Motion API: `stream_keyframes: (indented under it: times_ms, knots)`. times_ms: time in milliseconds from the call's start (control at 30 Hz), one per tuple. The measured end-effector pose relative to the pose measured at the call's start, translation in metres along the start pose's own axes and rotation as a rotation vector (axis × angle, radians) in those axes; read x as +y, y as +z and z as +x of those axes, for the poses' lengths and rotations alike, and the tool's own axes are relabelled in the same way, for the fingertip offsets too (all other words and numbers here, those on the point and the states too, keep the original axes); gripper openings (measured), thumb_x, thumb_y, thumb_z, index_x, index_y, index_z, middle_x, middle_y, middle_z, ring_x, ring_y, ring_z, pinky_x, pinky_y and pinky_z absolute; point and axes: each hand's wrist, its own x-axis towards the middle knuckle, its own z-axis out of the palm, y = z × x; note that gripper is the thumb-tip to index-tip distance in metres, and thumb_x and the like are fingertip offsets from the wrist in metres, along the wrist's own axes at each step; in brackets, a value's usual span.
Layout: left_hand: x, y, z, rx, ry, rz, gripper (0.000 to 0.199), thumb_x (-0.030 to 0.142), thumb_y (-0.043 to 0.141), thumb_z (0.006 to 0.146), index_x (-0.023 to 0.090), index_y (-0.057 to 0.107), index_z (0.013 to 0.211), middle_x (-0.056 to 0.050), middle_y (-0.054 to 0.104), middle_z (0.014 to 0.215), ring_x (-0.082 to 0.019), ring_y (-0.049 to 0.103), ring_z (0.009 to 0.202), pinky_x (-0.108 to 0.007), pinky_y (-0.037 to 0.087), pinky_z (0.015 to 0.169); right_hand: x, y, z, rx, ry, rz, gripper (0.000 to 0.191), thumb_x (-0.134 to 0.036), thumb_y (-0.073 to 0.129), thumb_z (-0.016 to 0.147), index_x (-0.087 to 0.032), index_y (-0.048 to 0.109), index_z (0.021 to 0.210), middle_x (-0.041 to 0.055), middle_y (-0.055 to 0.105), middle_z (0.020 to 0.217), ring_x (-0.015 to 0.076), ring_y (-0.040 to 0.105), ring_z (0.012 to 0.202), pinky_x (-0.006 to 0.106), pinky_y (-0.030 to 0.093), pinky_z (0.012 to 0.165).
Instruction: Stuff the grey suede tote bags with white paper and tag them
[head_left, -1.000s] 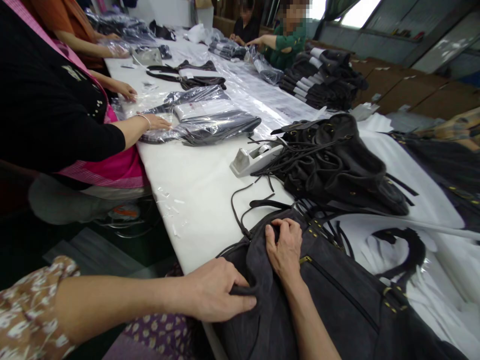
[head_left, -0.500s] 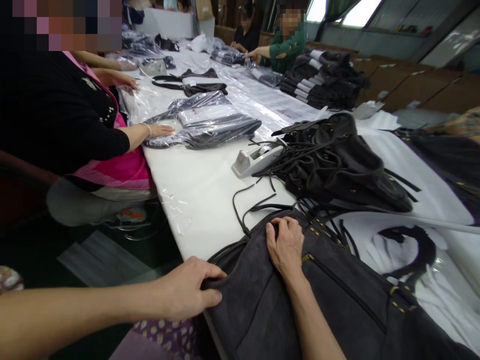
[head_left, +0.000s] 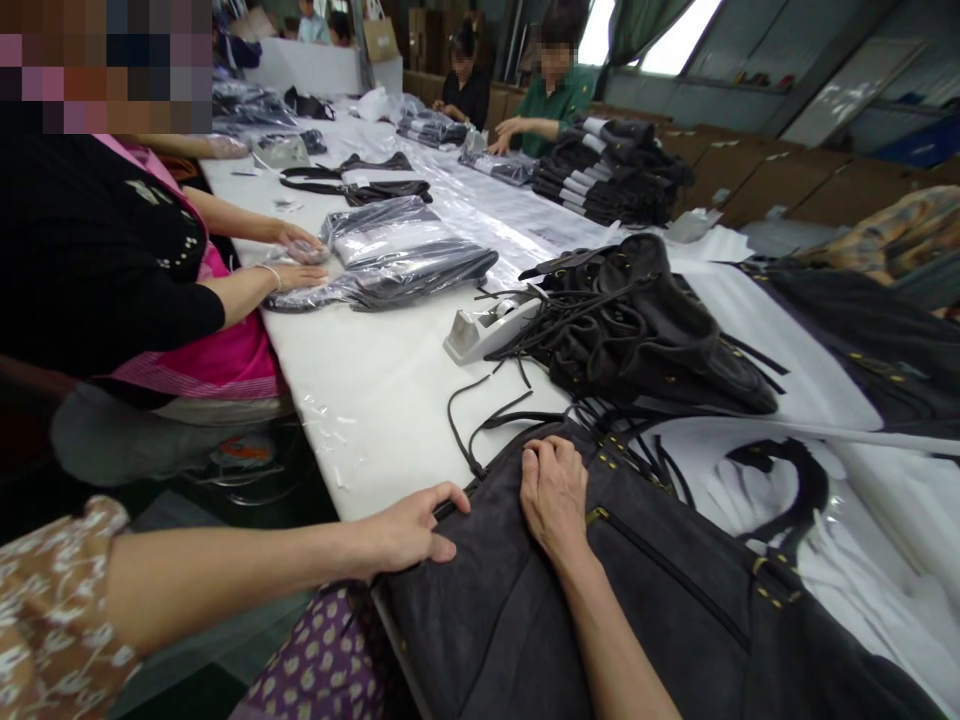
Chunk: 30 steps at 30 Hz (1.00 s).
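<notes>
A dark grey handbag (head_left: 660, 575) with a zip, brass-coloured fittings and loose cords lies on the white-covered table, close in front of me. At its left edge, my left hand (head_left: 409, 530) grips the bag with index finger and thumb, the other fingers curled out of sight. My right hand (head_left: 555, 490) rests on the upper part of the same bag, its fingers bent and close together on the material. Thin black cords (head_left: 487, 425) trail from the bag's top. Beyond it lies a second, crumpled dark bag (head_left: 645, 330), beside a grey tape dispenser (head_left: 491, 325).
On the left, a co-worker's hands (head_left: 300, 265) touch a plastic-wrapped bag (head_left: 412, 250). Stacked dark bags (head_left: 600, 175) stand farther back, near a person in green (head_left: 559, 110). Another dark bag (head_left: 862, 330) lies at right. Tape scraps (head_left: 334, 430) dot the table edge (head_left: 307, 420).
My left hand has shifted slightly up and right along the bag's edge, its index finger raised more. The co-worker's farther hand has come down to the wrapped bag. The camera view has shifted a little.
</notes>
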Motion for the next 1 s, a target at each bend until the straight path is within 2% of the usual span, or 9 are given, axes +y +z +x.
stream_keyframes:
  times_ms: [133, 233, 333, 433, 533, 633, 700, 833, 1000]
  knots:
    - [-0.001, -0.008, -0.004, -0.045, 0.002, 0.095, 0.041, 0.033, 0.06, 0.07, 0.025, 0.039, 0.105, 0.008, 0.052, 0.059, -0.01, 0.045, 0.045, -0.022, 0.037, 0.05, 0.001, -0.001, -0.001, -0.012, -0.006, 0.015, 0.023, -0.025, 0.037, 0.092, -0.018, 0.058, 0.099, 0.0096, 0.052, 0.104, 0.0233, 0.047, 0.092, 0.039, 0.038, 0.084]
    - [0.03, -0.005, -0.013, 0.014, 0.169, 0.642, 0.032, 0.029, 0.058, 0.073, 0.024, 0.048, 0.102, 0.002, 0.055, 0.071, -0.016, 0.052, 0.062, -0.028, 0.042, 0.061, 0.0, -0.001, -0.001, -0.026, -0.019, 0.012, 0.02, -0.025, 0.04, 0.091, -0.018, 0.057, 0.099, 0.0095, 0.051, 0.105, 0.0235, 0.047, 0.094, 0.039, 0.037, 0.086]
    - [0.067, 0.015, -0.017, 0.055, 0.45, 1.141, 0.024, 0.022, 0.053, 0.076, 0.02, 0.056, 0.1, -0.01, 0.057, 0.097, -0.026, 0.055, 0.091, -0.036, 0.044, 0.079, 0.0, 0.0, -0.001, -0.02, -0.028, 0.001, 0.019, -0.025, 0.043, 0.09, -0.017, 0.057, 0.1, 0.0097, 0.052, 0.106, 0.0238, 0.047, 0.095, 0.039, 0.037, 0.087]
    - [0.076, 0.041, -0.009, -0.052, 0.536, 1.294, 0.029, 0.025, 0.045, 0.084, 0.013, 0.058, 0.107, -0.018, 0.057, 0.105, -0.03, 0.056, 0.096, -0.041, 0.044, 0.085, 0.003, 0.002, -0.001, -0.011, -0.036, -0.003, 0.019, -0.026, 0.043, 0.089, -0.017, 0.058, 0.099, 0.0105, 0.053, 0.105, 0.0239, 0.048, 0.093, 0.039, 0.038, 0.086]
    - [0.052, 0.044, 0.008, -0.15, 0.569, 1.258, 0.051, 0.031, 0.051, 0.083, 0.009, 0.048, 0.129, -0.023, 0.049, 0.129, -0.036, 0.046, 0.12, -0.048, 0.036, 0.099, 0.006, 0.002, -0.001, -0.014, -0.048, 0.034, 0.021, -0.024, 0.04, 0.091, -0.017, 0.058, 0.099, 0.0107, 0.053, 0.104, 0.0234, 0.048, 0.092, 0.039, 0.039, 0.085]
    - [0.025, 0.021, 0.02, -0.27, 0.644, 1.085, 0.059, 0.033, 0.053, 0.083, 0.015, 0.041, 0.138, -0.016, 0.03, 0.149, -0.031, 0.022, 0.139, -0.045, 0.019, 0.112, 0.006, 0.002, -0.002, 0.046, -0.034, 0.117, 0.021, -0.025, 0.042, 0.09, -0.017, 0.056, 0.104, 0.0115, 0.051, 0.107, 0.024, 0.047, 0.099, 0.039, 0.039, 0.088]
    - [0.02, 0.003, 0.024, -0.375, 0.683, 0.953, 0.053, 0.032, 0.051, 0.084, 0.017, 0.046, 0.135, -0.012, 0.031, 0.15, -0.026, 0.02, 0.141, -0.039, 0.015, 0.115, 0.006, 0.002, -0.001, 0.088, -0.007, 0.146, 0.023, -0.027, 0.045, 0.089, -0.017, 0.055, 0.107, 0.0124, 0.05, 0.11, 0.0251, 0.046, 0.104, 0.039, 0.039, 0.089]
    - [0.038, -0.016, 0.027, -0.531, 0.557, 0.722, 0.034, 0.029, 0.052, 0.084, 0.021, 0.065, 0.115, -0.007, 0.051, 0.137, -0.023, 0.031, 0.137, -0.034, 0.018, 0.113, 0.005, 0.005, 0.001, 0.059, 0.007, 0.125, 0.023, -0.029, 0.047, 0.088, -0.017, 0.055, 0.106, 0.0122, 0.05, 0.111, 0.0261, 0.045, 0.104, 0.04, 0.038, 0.089]
    - [0.062, -0.036, 0.009, -0.519, 0.295, 0.462, 0.021, 0.029, 0.064, 0.077, 0.022, 0.072, 0.096, -0.004, 0.066, 0.114, -0.024, 0.05, 0.123, -0.031, 0.03, 0.107, 0.004, 0.006, 0.003, 0.056, 0.01, 0.106, 0.023, -0.03, 0.046, 0.088, -0.018, 0.056, 0.105, 0.0122, 0.05, 0.11, 0.0265, 0.045, 0.103, 0.041, 0.038, 0.088]
